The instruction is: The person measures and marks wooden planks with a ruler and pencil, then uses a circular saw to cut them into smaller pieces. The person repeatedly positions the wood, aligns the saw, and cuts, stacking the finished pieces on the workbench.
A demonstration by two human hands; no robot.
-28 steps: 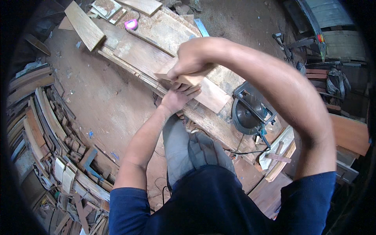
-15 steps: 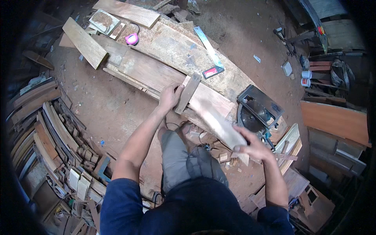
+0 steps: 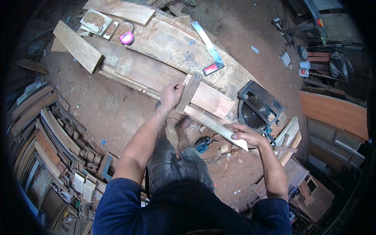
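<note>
A short dark wooden strip [image 3: 190, 91] lies crosswise over a long reddish-brown board [image 3: 150, 72] on the bench. My left hand [image 3: 172, 95] is closed on the near left side of this strip, thumb and fingers at its edge. My right hand [image 3: 247, 135] grips the right end of a narrow pale wooden piece [image 3: 209, 120], thumb on its top. That piece runs along the near edge of the board, and its pointed right end sticks out past my fingers. Its left end meets the lower end of the dark strip.
A circular saw [image 3: 260, 106] rests at the bench's right end. A try square [image 3: 211, 51] and a pink tape measure [image 3: 126, 38] lie on the sawdust-covered bench top [image 3: 168, 45]. Stacked timber [image 3: 51, 137] fills the left; a blue power tool [image 3: 202, 145] sits on the floor near my feet.
The pale piece, blurred and tilted before, now shows sharply along the board's near edge. My right hand has shifted slightly up, and my legs have moved left. The left hand keeps its place.
</note>
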